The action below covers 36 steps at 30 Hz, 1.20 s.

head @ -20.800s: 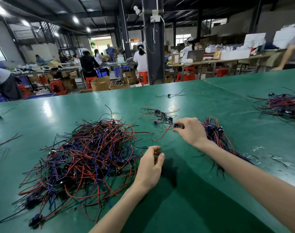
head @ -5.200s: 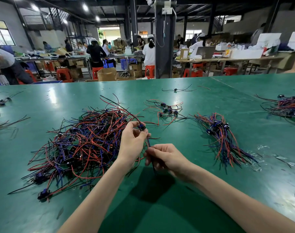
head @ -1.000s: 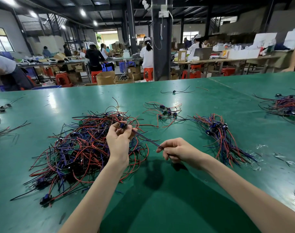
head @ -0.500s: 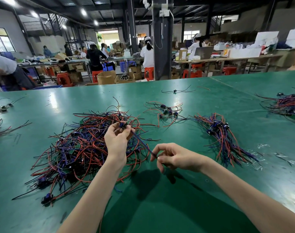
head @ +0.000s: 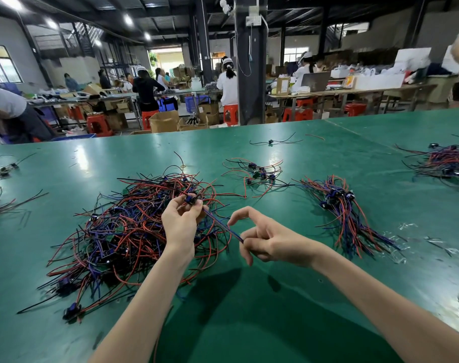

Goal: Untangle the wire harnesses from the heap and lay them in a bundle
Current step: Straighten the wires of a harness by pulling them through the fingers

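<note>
harness (head: 222, 225) — red-blue, taut | left hand (head: 180, 223) pinches its connector (head: 191, 200), apparently

Glossy smooth green table (head: 275, 323) — plastic-sheathed wires in heap (head: 123, 231), cardboard boxes (head: 164, 121)

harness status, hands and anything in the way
Left hand pinches harness connector, right hand pinches its wire ends. Harness taut over heap edge. Path to bundle looks clear.
</note>
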Each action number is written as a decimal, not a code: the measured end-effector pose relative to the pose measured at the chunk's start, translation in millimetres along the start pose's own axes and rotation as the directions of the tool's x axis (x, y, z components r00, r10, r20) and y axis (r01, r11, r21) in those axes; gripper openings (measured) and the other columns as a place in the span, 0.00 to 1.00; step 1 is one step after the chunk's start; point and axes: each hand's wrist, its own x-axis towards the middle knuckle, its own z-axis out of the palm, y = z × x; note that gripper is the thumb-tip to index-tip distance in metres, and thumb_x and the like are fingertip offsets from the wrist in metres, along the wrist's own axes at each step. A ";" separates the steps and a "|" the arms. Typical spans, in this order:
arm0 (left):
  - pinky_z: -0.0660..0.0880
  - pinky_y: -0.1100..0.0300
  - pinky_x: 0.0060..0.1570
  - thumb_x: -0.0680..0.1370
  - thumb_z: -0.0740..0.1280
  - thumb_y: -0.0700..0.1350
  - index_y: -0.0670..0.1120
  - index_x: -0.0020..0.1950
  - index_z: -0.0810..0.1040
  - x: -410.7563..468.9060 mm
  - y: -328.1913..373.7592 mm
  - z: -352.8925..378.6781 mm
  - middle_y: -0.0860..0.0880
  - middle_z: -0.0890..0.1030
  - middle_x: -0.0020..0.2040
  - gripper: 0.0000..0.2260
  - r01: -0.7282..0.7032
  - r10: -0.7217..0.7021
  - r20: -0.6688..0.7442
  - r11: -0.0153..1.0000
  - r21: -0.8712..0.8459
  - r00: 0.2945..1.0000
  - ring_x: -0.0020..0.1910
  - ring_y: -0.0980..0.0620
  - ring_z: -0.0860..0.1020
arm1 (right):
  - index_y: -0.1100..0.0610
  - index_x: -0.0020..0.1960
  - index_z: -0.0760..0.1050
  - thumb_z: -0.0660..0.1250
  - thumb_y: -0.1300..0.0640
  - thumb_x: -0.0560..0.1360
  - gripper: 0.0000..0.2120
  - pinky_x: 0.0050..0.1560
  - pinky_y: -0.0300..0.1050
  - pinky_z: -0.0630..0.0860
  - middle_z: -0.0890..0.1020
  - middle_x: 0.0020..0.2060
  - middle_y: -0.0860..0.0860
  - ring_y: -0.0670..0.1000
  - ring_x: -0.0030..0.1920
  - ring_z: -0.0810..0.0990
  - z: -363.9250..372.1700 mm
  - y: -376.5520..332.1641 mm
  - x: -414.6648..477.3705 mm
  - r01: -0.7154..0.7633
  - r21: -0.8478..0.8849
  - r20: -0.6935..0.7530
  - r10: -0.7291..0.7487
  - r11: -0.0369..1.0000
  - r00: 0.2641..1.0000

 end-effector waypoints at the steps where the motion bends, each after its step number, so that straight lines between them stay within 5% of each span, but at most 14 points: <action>1: 0.77 0.66 0.40 0.77 0.65 0.32 0.43 0.46 0.74 0.5 1.3 -0.3 0.47 0.78 0.38 0.06 0.000 0.000 -0.001 1.000 -0.019 1.000 0.34 0.56 0.79 | 0.55 0.60 0.62 0.52 0.73 0.78 0.17 0.22 0.33 0.58 0.77 0.29 0.54 0.45 0.22 0.59 0.0 1.0 0.5 -0.031 0.008 -0.012 0.031 0.999 0.999; 4: 0.78 0.59 0.49 0.76 0.65 0.31 0.43 0.45 0.74 1.8 5.6 -1.5 0.47 0.77 0.37 0.08 -0.005 0.005 0.011 0.998 -0.069 1.000 0.36 0.53 0.78 | 0.58 0.58 0.61 0.52 0.74 0.75 0.16 0.20 0.35 0.55 0.77 0.28 0.54 0.46 0.19 0.59 -0.4 5.3 2.6 -0.142 0.047 -0.081 0.145 0.989 0.986; 9: 0.78 0.59 0.50 0.76 0.66 0.31 0.43 0.46 0.74 -2.6 7.7 2.2 0.47 0.78 0.38 0.08 -0.034 0.037 0.028 0.996 -0.088 0.999 0.38 0.51 0.78 | 0.57 0.56 0.61 0.51 0.74 0.71 0.18 0.19 0.35 0.54 0.77 0.28 0.56 0.46 0.16 0.57 -3.5 11.4 5.1 -0.299 0.106 -0.177 0.314 0.948 0.933; 22: 0.79 0.58 0.50 0.75 0.67 0.31 0.43 0.46 0.76 -6.9 3.6 7.2 0.52 0.80 0.34 0.07 -0.055 0.058 0.089 0.998 -0.035 0.994 0.35 0.54 0.80 | 0.58 0.53 0.61 0.50 0.72 0.71 0.14 0.20 0.32 0.51 0.79 0.28 0.58 0.46 0.16 0.55 -5.0 20.6 11.5 -0.409 0.128 -0.351 0.427 0.904 0.833; 28: 0.80 0.61 0.48 0.75 0.66 0.31 0.41 0.47 0.76 -2.4 3.3 3.3 0.46 0.77 0.40 0.07 -0.036 0.041 0.080 0.998 -0.059 0.996 0.35 0.55 0.80 | 0.57 0.54 0.61 0.52 0.73 0.71 0.16 0.21 0.34 0.50 0.79 0.27 0.56 0.46 0.17 0.55 -6.4 18.3 10.1 -0.413 0.098 -0.312 0.422 0.905 0.851; 32: 0.80 0.60 0.48 0.76 0.66 0.30 0.41 0.47 0.74 1.0 2.5 -0.9 0.45 0.77 0.41 0.07 0.008 -0.004 0.058 0.998 -0.065 0.998 0.36 0.52 0.79 | 0.57 0.54 0.59 0.54 0.72 0.72 0.15 0.21 0.37 0.52 0.77 0.35 0.61 0.46 0.18 0.58 -6.3 14.6 6.5 -0.390 0.010 -0.210 0.383 0.921 0.900; 36: 0.78 0.57 0.50 0.76 0.65 0.30 0.43 0.46 0.74 2.0 3.4 -3.3 0.45 0.77 0.40 0.07 0.032 -0.028 0.049 0.997 -0.072 0.998 0.37 0.51 0.79 | 0.56 0.53 0.60 0.53 0.71 0.76 0.13 0.20 0.36 0.54 0.79 0.31 0.53 0.46 0.20 0.60 -8.5 12.7 5.0 -0.319 0.005 -0.138 0.316 0.948 0.938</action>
